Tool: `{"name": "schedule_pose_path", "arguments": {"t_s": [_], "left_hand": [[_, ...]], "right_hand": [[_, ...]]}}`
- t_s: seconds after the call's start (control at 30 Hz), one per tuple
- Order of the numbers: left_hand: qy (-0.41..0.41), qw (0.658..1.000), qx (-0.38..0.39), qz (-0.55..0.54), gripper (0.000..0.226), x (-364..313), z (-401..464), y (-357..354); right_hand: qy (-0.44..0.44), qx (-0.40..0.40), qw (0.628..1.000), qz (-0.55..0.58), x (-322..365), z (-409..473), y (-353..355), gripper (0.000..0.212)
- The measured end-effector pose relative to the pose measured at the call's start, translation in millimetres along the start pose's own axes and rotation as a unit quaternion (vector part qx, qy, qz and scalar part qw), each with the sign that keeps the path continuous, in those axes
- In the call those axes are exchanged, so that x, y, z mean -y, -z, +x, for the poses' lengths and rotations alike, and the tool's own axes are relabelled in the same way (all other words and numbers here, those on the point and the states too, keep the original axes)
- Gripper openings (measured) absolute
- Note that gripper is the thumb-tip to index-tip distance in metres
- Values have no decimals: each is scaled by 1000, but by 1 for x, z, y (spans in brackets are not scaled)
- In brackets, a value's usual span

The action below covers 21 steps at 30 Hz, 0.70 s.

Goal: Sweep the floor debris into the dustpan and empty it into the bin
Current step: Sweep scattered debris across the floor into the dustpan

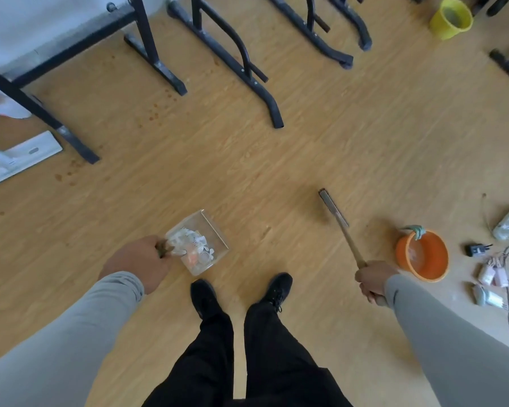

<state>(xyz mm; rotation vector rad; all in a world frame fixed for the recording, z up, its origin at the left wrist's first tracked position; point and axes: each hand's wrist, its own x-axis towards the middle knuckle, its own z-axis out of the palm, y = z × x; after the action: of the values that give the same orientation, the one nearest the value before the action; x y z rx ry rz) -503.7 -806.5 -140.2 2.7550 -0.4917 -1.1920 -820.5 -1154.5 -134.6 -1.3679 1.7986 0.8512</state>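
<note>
The person stands on a pale wood-grain plank floor (247,160), two black shoes (203,295) pointing forward under black trousers. The left hand (138,261), in a grey sleeve, curls its fingers round the dark handle of a clear, boxy plastic dustpan (215,230). The dustpan sits just ahead of the left shoe and holds the debris (193,245): crumpled white paper scraps with an orange bit among them. The right hand (373,279) grips the thin wooden shaft of the broom (340,218), fingers wrapped tight round it. The broom's narrow, flat head lies right of the dustpan, well apart from it, angled away from the person. Whether it touches the floor cannot be told.

Just right of the broom hand stands a round orange plastic bucket (422,255) with a greenish cloth draped on its rim. Beyond it, further from the dustpan, lie tangled grey cables and small white adapters (491,274). A yellow round bin (450,19) stands far off at the upper right. Black tubular metal legs (241,57) with curved feet spread across the floor beyond the dustpan.
</note>
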Motion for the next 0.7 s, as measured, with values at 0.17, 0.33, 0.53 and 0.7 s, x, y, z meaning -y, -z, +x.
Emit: {"name": "schedule_pose_path", "arguments": {"t_s": [0.17,0.33,0.53,0.7], "left_hand": [[1,1000,-9,-8,15,1,4,-1],[5,1000,-8,-8,20,1,1,-4],[7,1000,-6,21,21,-3,-1,-1],[7,1000,-11,12,18,1,-1,0]], "right_hand": [[19,66,995,-76,23,6,-49,26],[68,122,983,-120,-7,-57,-87,44],[107,218,966,-84,-21,-109,-94,59],[66,255,965,-8,-20,-118,-38,63]]}}
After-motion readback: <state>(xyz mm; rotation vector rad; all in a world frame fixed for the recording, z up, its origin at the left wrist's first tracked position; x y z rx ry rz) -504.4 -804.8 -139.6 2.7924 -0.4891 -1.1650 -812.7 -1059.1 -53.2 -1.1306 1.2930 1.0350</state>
